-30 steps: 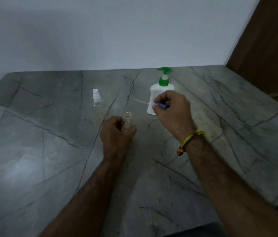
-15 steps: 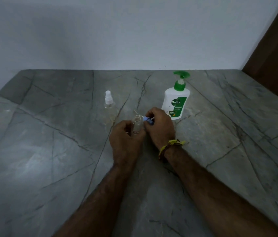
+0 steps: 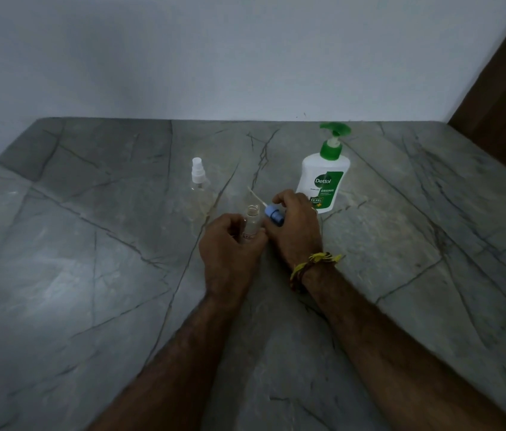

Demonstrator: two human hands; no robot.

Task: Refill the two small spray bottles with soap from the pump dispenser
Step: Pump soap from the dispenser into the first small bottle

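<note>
The pump dispenser (image 3: 323, 181) is white with green pump and label; the spray cap (image 3: 274, 215) blue; the table (image 3: 90, 275) grey, dark-veined.

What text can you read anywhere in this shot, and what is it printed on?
"Dettol": green label of the pump dispenser.
"ORIGINAL": same label, just below the brand.
"99.9%": small badge low on that label, barely legible.
Red marks on the open small bottle held in the left hand: too blurred to read.

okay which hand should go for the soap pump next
Right. The right hand lies just in front of the pump dispenser, though it holds the blue spray cap. The left hand grips the open bottle, steadying it.
</note>
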